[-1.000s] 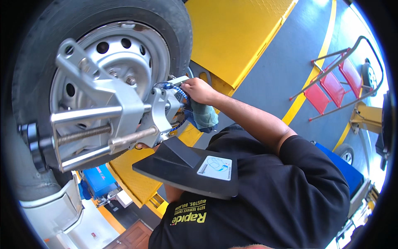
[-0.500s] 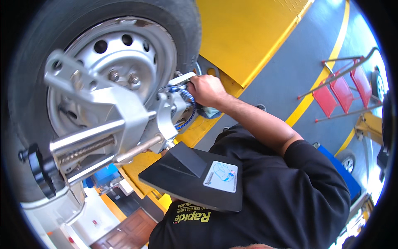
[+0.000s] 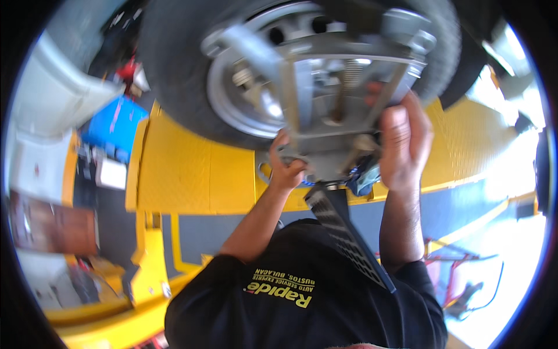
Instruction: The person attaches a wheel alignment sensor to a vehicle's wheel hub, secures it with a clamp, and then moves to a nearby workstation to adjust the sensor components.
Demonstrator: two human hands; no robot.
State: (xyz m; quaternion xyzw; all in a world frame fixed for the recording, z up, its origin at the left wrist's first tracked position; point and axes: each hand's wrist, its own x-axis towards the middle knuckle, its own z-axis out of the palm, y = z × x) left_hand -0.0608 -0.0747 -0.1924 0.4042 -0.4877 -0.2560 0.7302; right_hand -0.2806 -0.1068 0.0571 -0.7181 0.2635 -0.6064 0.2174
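1. Swinging of the dark panel (image 3: 351,238) against the black shirt (image 3: 232,302) should be avoided — it juts from the lower end of the metal clamp frame (image 3: 328,160).
2. Weight is best shared evenly: the metal clamp frame is grasped at its lower left by the left hand (image 3: 285,168), at its right bar by the right hand (image 3: 404,136).
3. Fingers should be kept from pinching between it and the wheel (image 3: 180,81) directly behind — whether these touch cannot be told.
4. Beyond, bumps against the yellow platform (image 3: 197,168) are best avoided.
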